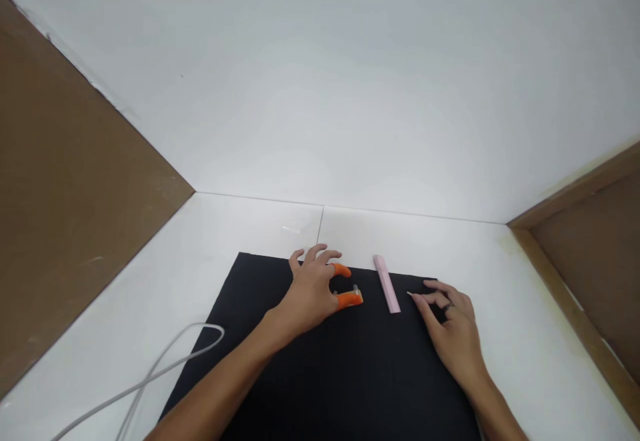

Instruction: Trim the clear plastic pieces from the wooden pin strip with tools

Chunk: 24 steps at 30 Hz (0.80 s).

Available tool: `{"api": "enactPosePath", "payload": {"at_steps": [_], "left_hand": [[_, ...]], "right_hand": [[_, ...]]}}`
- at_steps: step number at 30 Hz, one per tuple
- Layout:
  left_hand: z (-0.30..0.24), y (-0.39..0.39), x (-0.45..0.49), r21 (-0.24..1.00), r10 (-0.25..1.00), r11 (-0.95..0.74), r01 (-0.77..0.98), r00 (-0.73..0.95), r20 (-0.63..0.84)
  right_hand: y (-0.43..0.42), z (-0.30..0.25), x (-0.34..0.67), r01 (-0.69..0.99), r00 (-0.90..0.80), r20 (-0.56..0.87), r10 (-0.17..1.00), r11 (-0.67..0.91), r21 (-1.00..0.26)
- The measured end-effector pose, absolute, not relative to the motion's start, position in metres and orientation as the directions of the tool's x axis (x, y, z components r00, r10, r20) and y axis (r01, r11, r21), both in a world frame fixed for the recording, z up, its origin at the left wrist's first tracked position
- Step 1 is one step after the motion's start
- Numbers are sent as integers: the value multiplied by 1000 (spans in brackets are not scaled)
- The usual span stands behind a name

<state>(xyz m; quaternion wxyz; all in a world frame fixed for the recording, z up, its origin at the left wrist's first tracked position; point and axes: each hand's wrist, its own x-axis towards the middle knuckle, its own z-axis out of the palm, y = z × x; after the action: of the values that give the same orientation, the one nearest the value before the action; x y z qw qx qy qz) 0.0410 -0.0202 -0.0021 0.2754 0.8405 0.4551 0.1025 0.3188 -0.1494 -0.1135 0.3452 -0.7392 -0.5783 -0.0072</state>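
My left hand (313, 288) is over the far part of a black mat (345, 374), with orange covers on its thumb and index finger. Those two fingers are apart, and the other fingers spread away from the mat. Right beside the thumb is a small object (357, 290), partly clear and partly tan, half hidden by the orange cover; its kind is too small to tell. My right hand (455, 324), wearing a dark ring, pinches a tiny whitish piece (410, 294) between thumb and index finger. Between the hands lies a long, narrow pink bar-shaped piece (387, 284).
A pale cable (150, 378) loops over the mat's left edge. The white table (240, 221) meets a white wall (320, 94) at the back. Brown boards stand on the left (75, 181) and on the right (590, 241).
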Motion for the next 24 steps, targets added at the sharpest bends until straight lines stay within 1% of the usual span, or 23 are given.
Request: {"api": "enactPosePath", "payload": {"at_steps": [8,17,24], "left_hand": [[1,-14,43,556,799,-431,711,587,-131],[-5,-13,47,561,804,-418,714,579,-138],[8,-11,45,585,816,-369,722,553,-168]], "right_hand": [[-149,-112,318,863,326,414,850,-89,-497],[-149,-113,319,868,317,410,855,-87,-489],[-150,-113,319,875,309,418,854,-84,-476]]}}
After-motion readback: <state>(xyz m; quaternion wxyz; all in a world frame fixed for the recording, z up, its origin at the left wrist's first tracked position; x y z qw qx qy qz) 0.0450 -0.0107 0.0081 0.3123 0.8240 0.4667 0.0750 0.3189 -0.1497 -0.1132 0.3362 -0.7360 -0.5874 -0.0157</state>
